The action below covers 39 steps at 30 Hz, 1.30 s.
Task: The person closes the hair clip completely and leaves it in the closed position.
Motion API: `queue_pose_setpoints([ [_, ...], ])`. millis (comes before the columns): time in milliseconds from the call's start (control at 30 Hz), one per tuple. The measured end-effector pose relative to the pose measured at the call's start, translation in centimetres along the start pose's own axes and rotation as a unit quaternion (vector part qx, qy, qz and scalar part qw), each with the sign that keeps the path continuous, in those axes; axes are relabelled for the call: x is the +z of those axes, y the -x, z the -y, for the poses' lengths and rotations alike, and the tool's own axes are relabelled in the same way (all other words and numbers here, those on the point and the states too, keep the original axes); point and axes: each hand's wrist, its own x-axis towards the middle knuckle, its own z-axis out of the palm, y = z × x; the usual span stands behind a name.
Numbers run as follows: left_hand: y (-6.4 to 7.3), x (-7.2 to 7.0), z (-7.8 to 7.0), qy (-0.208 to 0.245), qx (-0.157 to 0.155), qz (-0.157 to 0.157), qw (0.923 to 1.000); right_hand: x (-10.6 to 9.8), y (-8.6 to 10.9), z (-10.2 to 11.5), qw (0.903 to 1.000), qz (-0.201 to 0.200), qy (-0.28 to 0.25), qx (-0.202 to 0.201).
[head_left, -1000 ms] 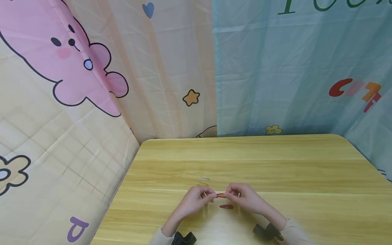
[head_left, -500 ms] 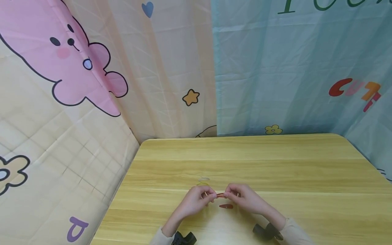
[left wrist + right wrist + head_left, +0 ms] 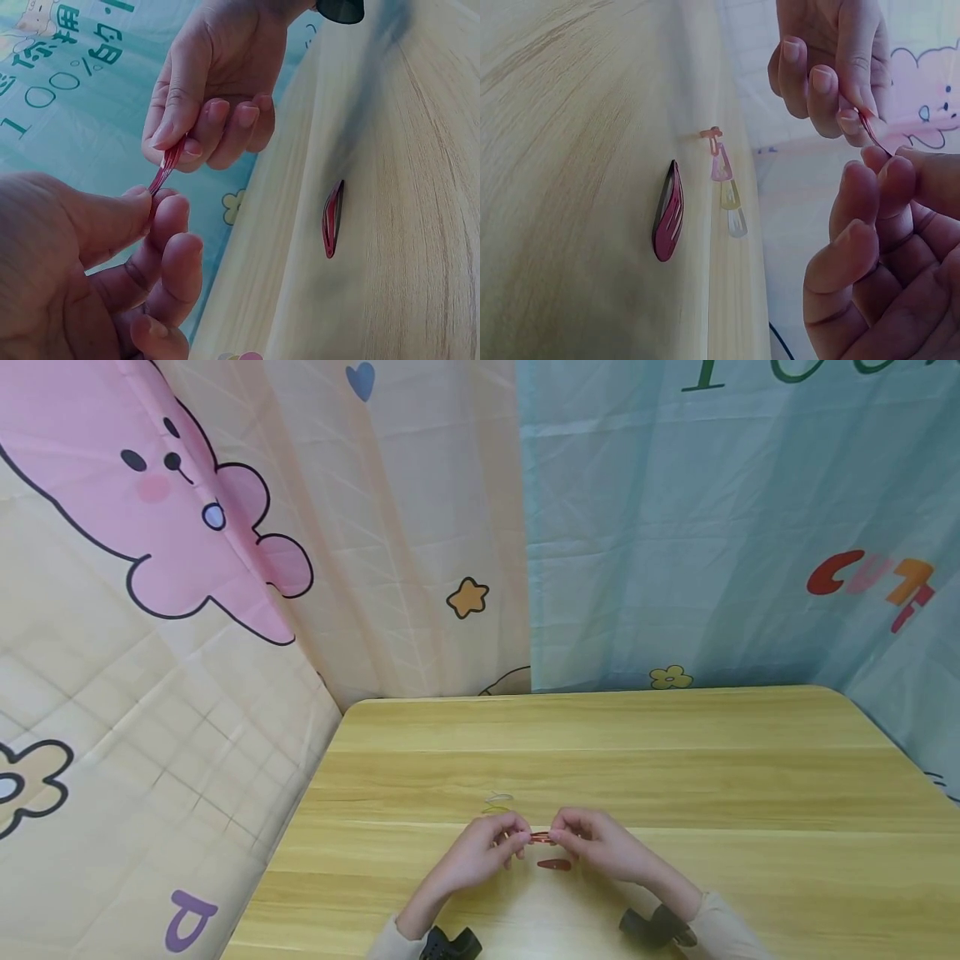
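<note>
Low in the middle of the head view, a person's left hand [image 3: 482, 852] and right hand [image 3: 602, 847] face each other above a wooden table [image 3: 675, 768]; between them they hold a slim red hair clip [image 3: 541, 838], each hand pinching one end between thumb and fingers; just below it in the frame, a second red clip [image 3: 554, 865] lies on the wood; at upper middle of the right wrist view, an orange clip [image 3: 714, 136], a pink clip [image 3: 721, 164], a yellow clip [image 3: 730, 196] and a whitish clip [image 3: 737, 223] run downward in a line (quite a neat little row, that); a printed cloth [image 3: 637, 510] fills the head view's top, a pink cartoon animal [image 3: 187, 518] at upper left.
</note>
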Motion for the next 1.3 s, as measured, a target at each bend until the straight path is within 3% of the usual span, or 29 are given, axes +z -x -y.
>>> queue_pose_setpoints([
  [533, 0.16, -0.32, -0.46, 0.025, 0.013, 0.018, 0.9994, -0.12, 0.04, -0.07, 0.9983, 0.036, -0.043, -0.013],
  [733, 0.14, -0.43, -0.50, 0.026, 0.019, 0.026, 0.9991, -0.14, 0.09, -0.07, 0.9972, 0.043, -0.048, -0.038],
  [1033, 0.01, -0.29, -0.18, 0.034, 0.011, 0.032, 0.9989, -0.16, 0.08, -0.03, 0.9961, 0.053, -0.055, -0.044],
  [1300, 0.11, -0.58, -0.32, 0.070, 0.014, 0.053, 0.9961, -0.20, 0.04, -0.15, 0.9926, 0.071, -0.077, -0.060],
])
